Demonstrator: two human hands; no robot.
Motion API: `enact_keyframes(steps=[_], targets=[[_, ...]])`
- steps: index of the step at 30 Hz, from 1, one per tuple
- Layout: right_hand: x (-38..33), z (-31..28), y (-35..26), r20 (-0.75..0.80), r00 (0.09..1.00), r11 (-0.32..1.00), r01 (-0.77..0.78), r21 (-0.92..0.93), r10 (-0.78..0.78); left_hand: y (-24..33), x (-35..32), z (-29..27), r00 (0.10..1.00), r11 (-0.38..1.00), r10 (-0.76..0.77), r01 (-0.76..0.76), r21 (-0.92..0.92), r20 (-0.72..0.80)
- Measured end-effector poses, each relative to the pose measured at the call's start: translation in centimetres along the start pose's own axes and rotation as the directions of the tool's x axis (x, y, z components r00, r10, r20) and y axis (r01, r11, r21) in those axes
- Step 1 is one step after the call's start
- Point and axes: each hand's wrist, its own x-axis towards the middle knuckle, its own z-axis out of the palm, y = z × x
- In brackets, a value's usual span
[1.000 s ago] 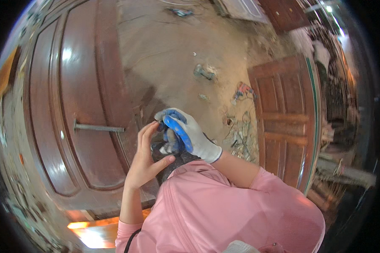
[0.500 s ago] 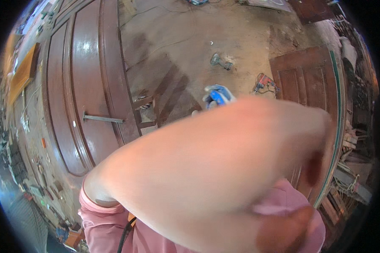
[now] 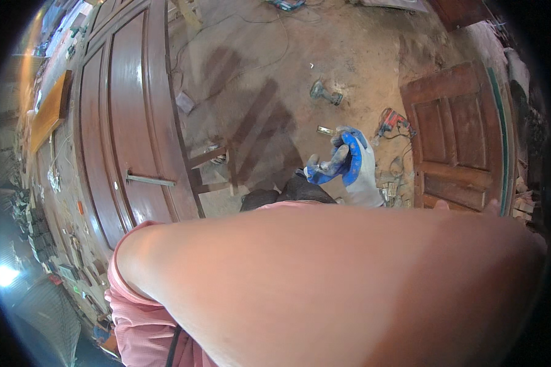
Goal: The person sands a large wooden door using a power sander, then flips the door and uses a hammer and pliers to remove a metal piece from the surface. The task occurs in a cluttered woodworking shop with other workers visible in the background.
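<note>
Across the lower half of the frame, the bare left forearm [image 3: 349, 281] fills my view, running from the pink sleeve [image 3: 134, 300] at lower left out to the right rim. The left hand itself is lost at that dark edge, so I cannot tell whether it is spread or closed.

Just above the arm, right of centre, the gloved right hand [image 3: 344, 165] hangs in the air with its blue-coated fingers loosely curled and the thumb apart. It grips nothing that I can make out. Nearest to it on the dirt floor is a small metal plate [image 3: 326, 130], just up and left of the glove. A red power tool [image 3: 392, 120] lies to its upper right and a grey drill [image 3: 326, 93] higher up.

My chief worry is the blocked view: with the arm across the lens I judge that the ground close to the feet goes unseen. A loose cable [image 3: 269, 58] trails across the upper centre, and wood scraps [image 3: 389, 189] lie beside the brown door panel [image 3: 459, 140] at right. A blind step could catch any of these. The large door [image 3: 134, 122] at left carries a protruding metal bar [image 3: 150, 180], which could snag the sleeve.
</note>
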Motion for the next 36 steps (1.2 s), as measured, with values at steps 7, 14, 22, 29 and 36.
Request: enact_keyframes(steps=[7, 14, 22, 29, 36], targets=[[2.0, -1.9, 0.6, -0.019, 0.999, 0.999, 0.04, 0.006, -0.04, -1.2, 1.6, -0.1, 1.0, 0.998, -0.007, 0.007, -0.063, 0.003], [2.8, -0.9, -0.2, 0.002, 0.998, 0.998, 0.055, 0.008, -0.055, -1.3, 2.0, -0.4, 1.0, 0.995, 0.004, -0.004, -0.101, 0.006], [3.6, 0.3, 0.1, 0.026, 0.988, 0.985, 0.152, -0.08, -0.15, -1.9, 1.8, -1.4, 1.0, 0.988, 0.028, -0.029, -0.149, -0.006], [3.5, 1.1, 0.3, 0.056, 0.996, 0.997, 0.074, -0.008, -0.073, -1.6, 1.4, -1.7, 1.0, 0.988, 0.025, -0.028, -0.152, -0.018], [3.3, 1.8, 0.2, 0.07, 0.988, 0.987, 0.141, -0.073, -0.136, -1.5, 1.3, -1.9, 1.0, 0.984, 0.024, -0.025, -0.176, -0.011]])
